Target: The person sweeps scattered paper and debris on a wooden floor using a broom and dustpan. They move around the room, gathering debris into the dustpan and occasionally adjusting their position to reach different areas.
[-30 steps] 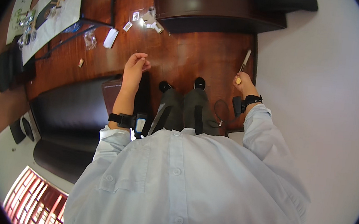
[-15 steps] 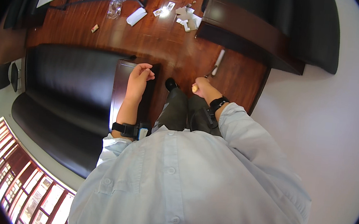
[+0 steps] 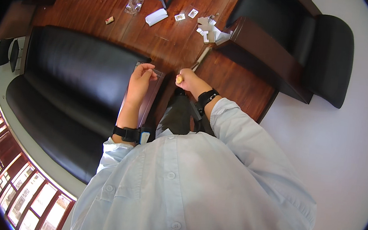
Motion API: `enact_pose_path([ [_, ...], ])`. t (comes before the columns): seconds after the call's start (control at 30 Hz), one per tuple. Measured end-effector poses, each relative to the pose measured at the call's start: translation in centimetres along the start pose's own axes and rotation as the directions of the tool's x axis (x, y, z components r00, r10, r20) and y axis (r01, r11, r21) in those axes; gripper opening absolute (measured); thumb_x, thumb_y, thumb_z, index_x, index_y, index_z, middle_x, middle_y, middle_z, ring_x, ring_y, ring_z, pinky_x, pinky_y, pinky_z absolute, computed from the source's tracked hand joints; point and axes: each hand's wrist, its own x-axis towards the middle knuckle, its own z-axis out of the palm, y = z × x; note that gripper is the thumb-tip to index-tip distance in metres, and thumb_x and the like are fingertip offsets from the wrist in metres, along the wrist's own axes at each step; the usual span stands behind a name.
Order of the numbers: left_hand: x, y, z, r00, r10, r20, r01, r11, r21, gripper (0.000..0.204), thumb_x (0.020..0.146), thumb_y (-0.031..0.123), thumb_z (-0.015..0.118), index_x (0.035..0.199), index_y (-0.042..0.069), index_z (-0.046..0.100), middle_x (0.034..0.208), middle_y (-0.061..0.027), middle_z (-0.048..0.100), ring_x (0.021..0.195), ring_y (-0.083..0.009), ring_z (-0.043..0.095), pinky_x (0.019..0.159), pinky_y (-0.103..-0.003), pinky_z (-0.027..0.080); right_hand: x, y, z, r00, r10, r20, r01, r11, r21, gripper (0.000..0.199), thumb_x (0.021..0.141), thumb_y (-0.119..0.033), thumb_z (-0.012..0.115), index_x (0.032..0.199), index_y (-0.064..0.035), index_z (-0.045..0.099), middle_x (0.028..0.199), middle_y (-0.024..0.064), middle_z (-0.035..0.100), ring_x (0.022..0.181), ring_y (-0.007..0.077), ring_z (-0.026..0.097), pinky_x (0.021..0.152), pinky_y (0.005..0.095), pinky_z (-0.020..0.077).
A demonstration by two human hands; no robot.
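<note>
My right hand (image 3: 188,79) is closed around a long thin tool (image 3: 200,59). Its yellowish butt end shows at my palm and its pale shaft points up and to the right over the dark wooden surface (image 3: 173,42). My left hand (image 3: 142,74) has curled fingers and rests at the top of a brown wooden armrest panel (image 3: 149,98) of the black sofa (image 3: 75,81). Whether it pinches anything is hidden. Both wrists carry black bands. My dark trouser legs (image 3: 177,114) show between the hands.
Torn white paper scraps (image 3: 209,28), a small white block (image 3: 156,17), two small cards (image 3: 186,15), a clear plastic bag (image 3: 135,3) and a small tan piece (image 3: 109,20) lie on the wood. A black chair (image 3: 329,54) with a wooden arm stands at the upper right. White floor lies to the right.
The view has swung, so the sofa now fills the left side. My hands have drawn closer together, the left onto the armrest. The right still grips the thin tool.
</note>
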Motion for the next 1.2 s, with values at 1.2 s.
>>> enact_pose_path([
  [1.2, -4.0, -0.6, 15.1, 0.801, -0.003, -0.599, -0.231, 0.921, -0.313, 0.013, 0.083, 0.003, 0.041, 0.092, 0.002, 0.05, 0.074, -0.0032, 0.052, 0.069, -0.0109, 0.051, 0.066, -0.022, 0.042, -6.8, -16.1, -0.2, 0.902, 0.426, 0.069, -0.277, 0.694, -0.665, 0.015, 0.075, -0.001, 0.052, 0.085, 0.002, 0.041, 0.074, 0.0124, 0.048, 0.054, 0.0152, 0.05, 0.051, 0.0224, 0.0482],
])
